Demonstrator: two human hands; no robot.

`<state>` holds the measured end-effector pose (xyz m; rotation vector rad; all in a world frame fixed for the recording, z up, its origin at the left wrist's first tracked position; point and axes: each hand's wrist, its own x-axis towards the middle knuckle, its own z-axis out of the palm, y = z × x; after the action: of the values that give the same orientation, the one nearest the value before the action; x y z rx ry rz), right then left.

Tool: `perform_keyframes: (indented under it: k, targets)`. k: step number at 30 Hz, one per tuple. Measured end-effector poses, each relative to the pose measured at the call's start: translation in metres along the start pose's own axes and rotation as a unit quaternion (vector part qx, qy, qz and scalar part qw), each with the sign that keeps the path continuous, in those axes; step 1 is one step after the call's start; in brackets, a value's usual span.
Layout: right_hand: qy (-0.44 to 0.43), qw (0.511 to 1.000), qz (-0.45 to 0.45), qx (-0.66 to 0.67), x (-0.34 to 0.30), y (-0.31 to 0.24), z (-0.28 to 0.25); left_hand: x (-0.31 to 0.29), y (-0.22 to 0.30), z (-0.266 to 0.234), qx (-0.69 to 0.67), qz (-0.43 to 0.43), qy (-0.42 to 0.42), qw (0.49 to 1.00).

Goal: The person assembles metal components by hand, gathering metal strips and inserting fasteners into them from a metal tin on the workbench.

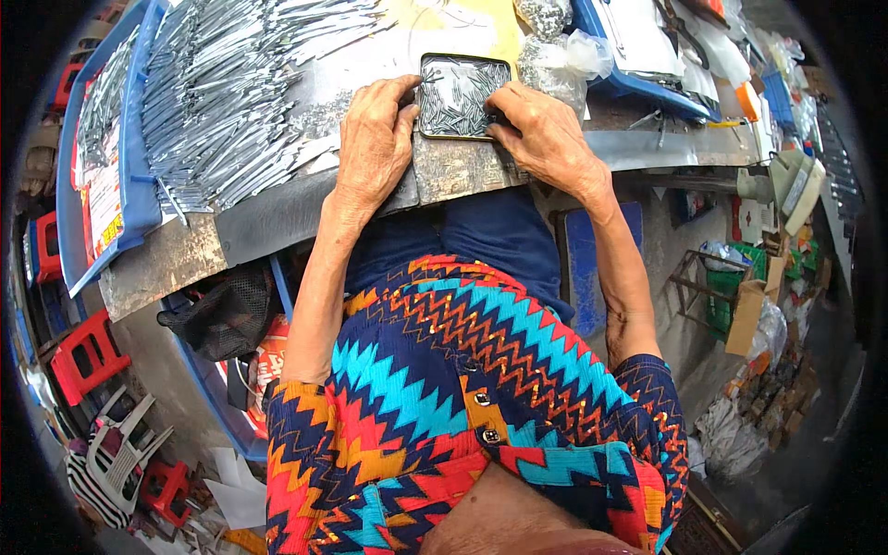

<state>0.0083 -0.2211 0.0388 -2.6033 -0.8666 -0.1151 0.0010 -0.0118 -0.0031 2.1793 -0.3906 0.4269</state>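
A shallow square tray [464, 138] with a dark rim sits near the table's front edge. Many small grey metal pins [453, 109] lie loose in it, with the pale bottom showing between them. My left hand [372, 143] grips the tray's left side, index finger and thumb against the rim. On the opposite side, my right hand [548, 137] has its bent fingers closed on the right rim, the fingertips reaching just inside. Whether those fingertips also pinch a pin is hidden. Left of my left hand, long thin metal strips [222, 102] lie in a wide heap.
A blue bin [139, 176] stands at the table's left end. Clear plastic bags [564, 69] and another blue tray [638, 91] are at the right. The worn table edge [472, 176] runs before my lap. Below stand red stools [88, 356] and a green crate [724, 291].
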Motion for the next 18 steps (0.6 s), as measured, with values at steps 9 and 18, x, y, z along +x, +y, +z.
perform_keyframes:
  k: [9,18]
  targets:
    - [0.070,0.997,0.009,0.021,0.012,0.004,0.009,0.000,0.001,0.001,0.000,0.005,-0.001,1.000]
    - [0.095,0.995,-0.027,-0.024,0.020,0.005,0.024,0.000,0.001,0.000,0.009,0.013,-0.006,1.000]
